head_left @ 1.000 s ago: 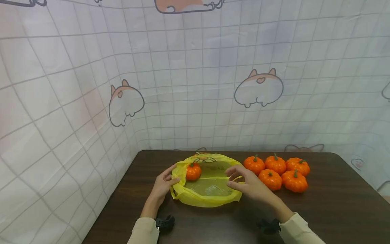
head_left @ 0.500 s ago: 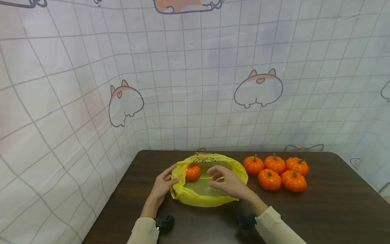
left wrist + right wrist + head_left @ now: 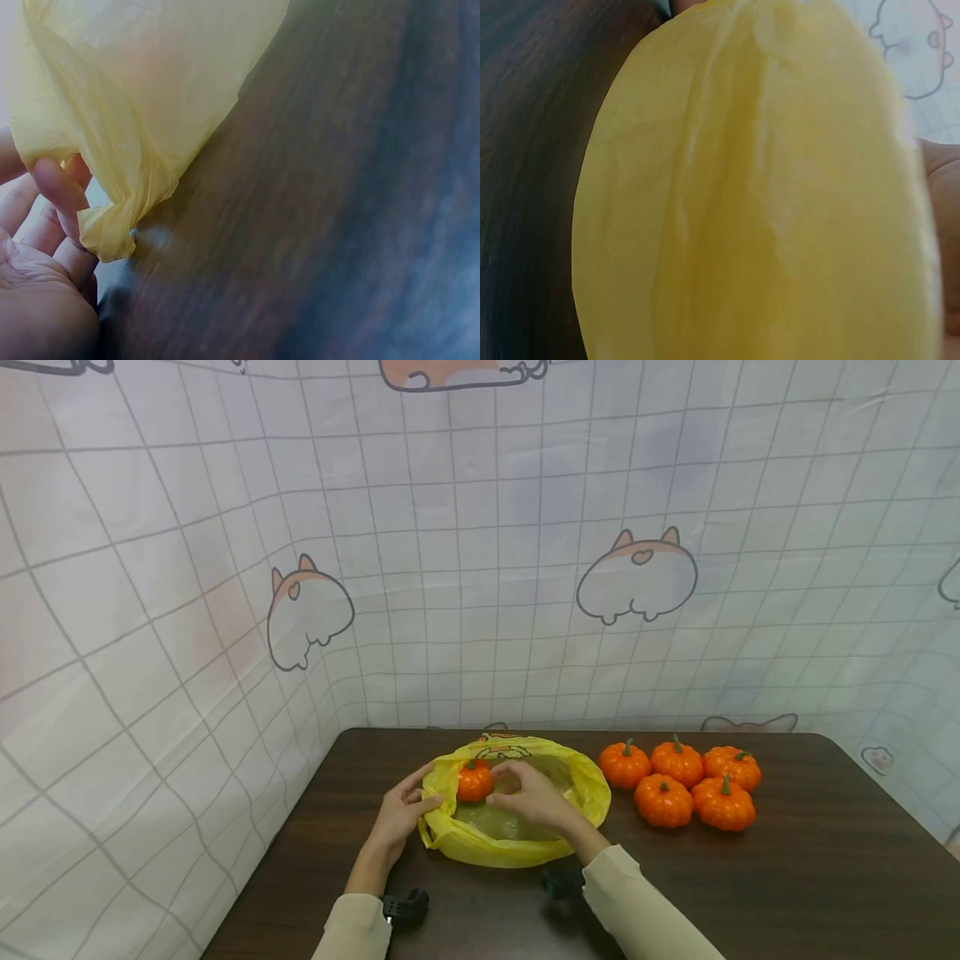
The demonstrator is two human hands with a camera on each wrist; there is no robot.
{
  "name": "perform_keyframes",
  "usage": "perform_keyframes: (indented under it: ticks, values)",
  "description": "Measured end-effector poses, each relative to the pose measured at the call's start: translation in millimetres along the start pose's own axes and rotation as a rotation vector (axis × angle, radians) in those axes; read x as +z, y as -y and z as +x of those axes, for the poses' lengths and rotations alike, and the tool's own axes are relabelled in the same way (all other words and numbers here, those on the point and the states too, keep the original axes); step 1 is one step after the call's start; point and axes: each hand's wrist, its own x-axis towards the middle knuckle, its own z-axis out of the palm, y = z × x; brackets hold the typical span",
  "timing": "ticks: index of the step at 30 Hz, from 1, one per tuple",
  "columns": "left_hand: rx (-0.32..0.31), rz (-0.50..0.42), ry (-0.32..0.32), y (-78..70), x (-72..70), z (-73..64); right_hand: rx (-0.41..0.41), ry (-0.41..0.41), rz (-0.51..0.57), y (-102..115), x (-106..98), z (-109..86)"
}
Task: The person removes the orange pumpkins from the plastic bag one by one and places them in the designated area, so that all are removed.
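A yellow plastic bag (image 3: 498,855) lies on the table with its wide mouth facing up. One orange toy pumpkin (image 3: 473,783) sits inside, near the left side. My left hand (image 3: 400,818) pinches the left rim; the left wrist view shows its fingers (image 3: 61,187) at the gathered film of the bag (image 3: 157,97). Reaching in over the front rim, my right hand (image 3: 534,797) has its fingers spread apart and curved, fingertips right at the pumpkin's right side. In the right wrist view the bag's film (image 3: 742,187) hides most of that hand (image 3: 946,217).
Several more toy pumpkins (image 3: 678,764) stand grouped on the dark wooden table (image 3: 817,835), right of the bag. Behind the table hangs a white gridded cloth (image 3: 495,568) with dog drawings. Both wrists wear a black band (image 3: 406,906).
My right hand has moved left, from the bag's right rim across the mouth to the pumpkin inside. The left hand and the pumpkins have stayed in place.
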Motion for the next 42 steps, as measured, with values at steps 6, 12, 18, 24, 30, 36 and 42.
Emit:
perform_keyframes:
  ticks: [6, 12, 18, 24, 30, 36, 42]
  values:
    - [0.0, 0.01, -0.007, 0.8, -0.9, 1.2, 0.041, -0.02, -0.02, -7.4, 11.3, 15.3]
    - [0.004, 0.013, 0.01, 3.6, -2.0, 3.2, 0.082, -0.045, 0.009, -10.4, 20.1, 22.8]
    - [0.011, 0.006, 0.01, 2.0, -0.6, 2.8, 0.104, -0.059, -0.005, -11.2, 26.0, 27.8]
    - [0.014, -0.001, -0.001, 2.4, -0.4, 2.4, 0.111, -0.056, -0.008, -14.4, 31.2, 32.6]
    - [0.011, 0.01, 0.009, 5.7, -1.4, 3.2, 0.118, -0.085, -0.031, -17.0, 36.9, 37.1]
    - [0.01, 0.005, 0.015, 7.2, -1.5, 4.3, 0.127, -0.143, -0.079, -20.0, 41.9, 41.0]
    - [0.016, 0.02, 0.011, 7.8, -1.9, 4.1, 0.116, -0.168, -0.079, -21.3, 42.9, 41.0]
